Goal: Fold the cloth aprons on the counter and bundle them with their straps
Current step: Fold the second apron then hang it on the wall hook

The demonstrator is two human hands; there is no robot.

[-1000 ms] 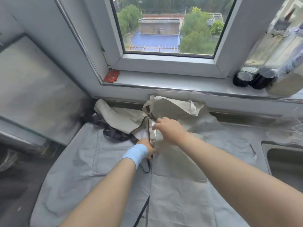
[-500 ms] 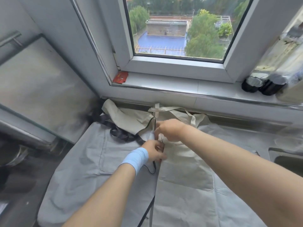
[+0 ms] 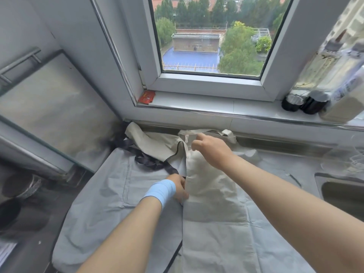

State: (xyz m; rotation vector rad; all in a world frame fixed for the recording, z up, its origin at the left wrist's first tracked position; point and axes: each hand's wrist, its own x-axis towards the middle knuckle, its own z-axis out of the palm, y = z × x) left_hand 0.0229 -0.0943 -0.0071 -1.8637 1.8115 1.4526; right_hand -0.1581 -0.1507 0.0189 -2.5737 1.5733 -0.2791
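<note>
Finding one: your left hand (image 3: 178, 187), wearing a blue wristband (image 3: 160, 191), is gripping the left edge of the cream apron (image 3: 212, 192), its fingers curling down onto the cloth where that edge is meeting the grey apron (image 3: 110, 200).

Finding two: your right hand (image 3: 211, 148) is reaching farther in, toward the window, with its fingers curling around the cream strap (image 3: 199, 132) at the apron's top end.

Finding three: both aprons are lying spread flat on the counter (image 3: 285, 148), side by side and touching, the grey one on the left. A dark strap (image 3: 149, 162) is trailing across the grey apron's upper corner.

Surroundings: a sink (image 3: 342, 192) is showing at the right edge. On the windowsill (image 3: 216, 107), a red packet (image 3: 146, 97) is sitting in the left corner, and dark-capped bottles (image 3: 307, 103) are lying at the right.
</note>
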